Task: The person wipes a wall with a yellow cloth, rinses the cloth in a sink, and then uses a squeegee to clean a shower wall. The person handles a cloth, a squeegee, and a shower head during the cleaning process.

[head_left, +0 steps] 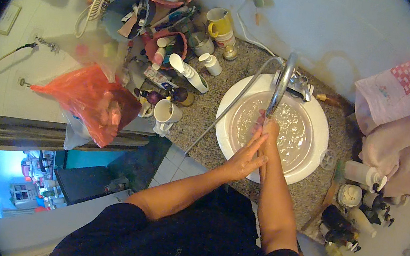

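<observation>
A round white sink basin [219, 145] holds rippling water. Over it arches a chrome gooseneck faucet [283, 84], and my right hand [269, 128] is right under its spout, partly hidden by the spout. My left hand [248, 160] lies against my right wrist with its fingers spread, holding no object. The right hand's fingers point over the water, and no object shows in it. A grey hose [226, 111] crosses the left side of the basin. At the basin's right edge lies a round clear plastic drain strainer or lid [328, 159].
Left on the granite counter [200, 117] stand a white mug [168, 111], a white squeeze bottle [190, 75], a pump bottle [210, 64] and a yellow mug [220, 25]. An orange plastic bag [95, 102] hangs at left. Pink towels [395, 95] and several bottles [340, 223] are at right.
</observation>
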Motion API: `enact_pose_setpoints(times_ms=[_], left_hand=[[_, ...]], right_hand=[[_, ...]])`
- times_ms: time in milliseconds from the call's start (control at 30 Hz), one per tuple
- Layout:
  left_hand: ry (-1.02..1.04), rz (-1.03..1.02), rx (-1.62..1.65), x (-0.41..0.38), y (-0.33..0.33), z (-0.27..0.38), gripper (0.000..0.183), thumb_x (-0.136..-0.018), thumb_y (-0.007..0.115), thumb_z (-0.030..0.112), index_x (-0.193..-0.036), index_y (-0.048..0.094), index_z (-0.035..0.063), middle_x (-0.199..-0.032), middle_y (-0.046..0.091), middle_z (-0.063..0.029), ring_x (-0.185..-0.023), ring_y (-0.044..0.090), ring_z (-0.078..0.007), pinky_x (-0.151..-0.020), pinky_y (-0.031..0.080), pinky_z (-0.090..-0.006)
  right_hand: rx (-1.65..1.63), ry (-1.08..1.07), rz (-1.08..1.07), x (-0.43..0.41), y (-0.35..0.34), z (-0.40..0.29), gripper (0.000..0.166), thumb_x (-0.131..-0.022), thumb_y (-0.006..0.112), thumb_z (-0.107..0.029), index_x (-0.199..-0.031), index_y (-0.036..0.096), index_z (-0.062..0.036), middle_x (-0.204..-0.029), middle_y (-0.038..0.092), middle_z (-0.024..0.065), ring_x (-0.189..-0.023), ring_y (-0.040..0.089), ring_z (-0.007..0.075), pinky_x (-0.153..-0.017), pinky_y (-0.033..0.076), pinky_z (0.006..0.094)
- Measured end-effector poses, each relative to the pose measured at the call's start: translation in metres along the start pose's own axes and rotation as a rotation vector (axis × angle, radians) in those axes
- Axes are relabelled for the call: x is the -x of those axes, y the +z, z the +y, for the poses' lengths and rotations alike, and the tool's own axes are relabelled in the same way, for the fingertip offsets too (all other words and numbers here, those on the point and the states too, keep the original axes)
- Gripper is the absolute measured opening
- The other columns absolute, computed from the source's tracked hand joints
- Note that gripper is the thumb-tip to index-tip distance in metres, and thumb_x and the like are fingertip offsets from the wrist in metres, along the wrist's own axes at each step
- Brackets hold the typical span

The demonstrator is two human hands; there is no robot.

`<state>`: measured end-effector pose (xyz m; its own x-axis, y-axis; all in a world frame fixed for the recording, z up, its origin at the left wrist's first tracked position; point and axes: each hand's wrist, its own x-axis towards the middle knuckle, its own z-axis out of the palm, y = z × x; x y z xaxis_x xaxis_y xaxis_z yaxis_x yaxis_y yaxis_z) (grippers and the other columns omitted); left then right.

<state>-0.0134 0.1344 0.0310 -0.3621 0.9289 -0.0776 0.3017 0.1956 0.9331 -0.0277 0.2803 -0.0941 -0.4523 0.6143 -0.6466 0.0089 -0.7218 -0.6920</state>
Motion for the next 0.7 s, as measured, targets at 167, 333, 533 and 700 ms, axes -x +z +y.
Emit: enact_pose_setpoints(times_ms=[167,333,533,700], left_hand=[[-0.075,0.052,0.138,0.003,0.0,-0.004,0.075,-0.1,0.056,0.027,-0.158,0.015,0.0021,-0.165,0.007,-0.0222,-0.153,0.008,-0.0319,-0.123,0.011,-0.0394],[-0.061,0.264,0.225,-0.026,0.016,-0.035,0.073,-0.104,0.045,0.031,-0.157,0.009,-0.0029,-0.164,0.007,-0.0234,-0.153,0.008,-0.0326,-0.122,0.012,-0.0396],[-0.206,0.235,0.757,-0.063,-0.034,-0.025,0.055,-0.104,0.048,0.025,-0.151,0.032,0.0032,-0.118,0.063,-0.0118,-0.106,0.061,-0.0173,-0.093,0.048,-0.0317],[-0.32,0.149,0.582,-0.069,-0.02,-0.002,0.038,-0.103,0.05,0.024,-0.135,0.055,0.0048,-0.108,0.063,-0.0065,-0.093,0.06,-0.0145,-0.085,0.05,-0.0293]], right_hand=[[-0.161,0.157,0.084,0.022,0.018,-0.02,0.028,-0.095,0.056,-0.033,-0.096,0.064,-0.0069,-0.069,0.052,0.0028,-0.051,0.049,0.0175,-0.048,0.044,0.0315],[-0.258,-0.02,-0.1,0.051,0.014,-0.02,0.037,-0.101,0.051,-0.032,-0.112,0.066,-0.0005,-0.09,0.068,0.0094,-0.081,0.063,0.0198,-0.076,0.052,0.0324],[-0.363,-0.224,-0.228,0.13,0.017,-0.041,0.036,-0.103,0.052,-0.023,-0.119,0.063,0.0066,-0.117,0.066,0.0157,-0.106,0.062,0.0227,-0.094,0.047,0.034],[-0.389,-0.3,0.028,0.077,0.021,-0.048,0.017,-0.097,0.056,-0.017,-0.101,0.064,-0.0025,-0.094,0.063,0.0068,-0.083,0.059,0.0194,-0.077,0.049,0.0351]])
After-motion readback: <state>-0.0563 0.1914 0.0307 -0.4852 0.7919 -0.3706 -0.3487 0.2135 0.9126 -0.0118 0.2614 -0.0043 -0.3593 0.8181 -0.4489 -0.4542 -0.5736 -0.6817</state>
